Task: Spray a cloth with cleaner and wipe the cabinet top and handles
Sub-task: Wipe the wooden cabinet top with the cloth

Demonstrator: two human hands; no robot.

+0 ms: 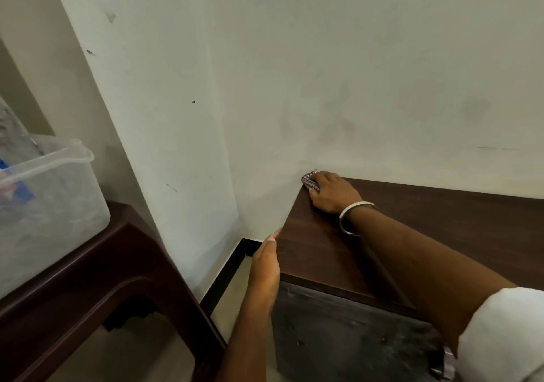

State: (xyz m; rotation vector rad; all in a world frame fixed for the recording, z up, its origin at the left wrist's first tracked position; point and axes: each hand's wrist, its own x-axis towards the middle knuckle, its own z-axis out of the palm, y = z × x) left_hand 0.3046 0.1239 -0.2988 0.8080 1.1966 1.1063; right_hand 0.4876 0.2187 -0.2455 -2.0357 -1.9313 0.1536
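Observation:
A dark brown wooden cabinet top (426, 225) fills the lower right, against a pale wall. My right hand (332, 193), a metal bangle on its wrist, holds a small checked cloth (309, 182) down on the top's far left corner, right at the wall. Most of the cloth is hidden under the fingers. My left hand (266, 259) lies flat with straight fingers against the cabinet's left side edge. A metal handle (446, 362) shows on the cabinet front at the bottom right, partly hidden by my white sleeve. No spray bottle is in view.
A dark brown plastic stool (88, 278) stands at the left and carries a clear plastic tub (50, 193) with items inside. A narrow strip of floor (226, 290) with a black skirting board runs between the stool and the cabinet.

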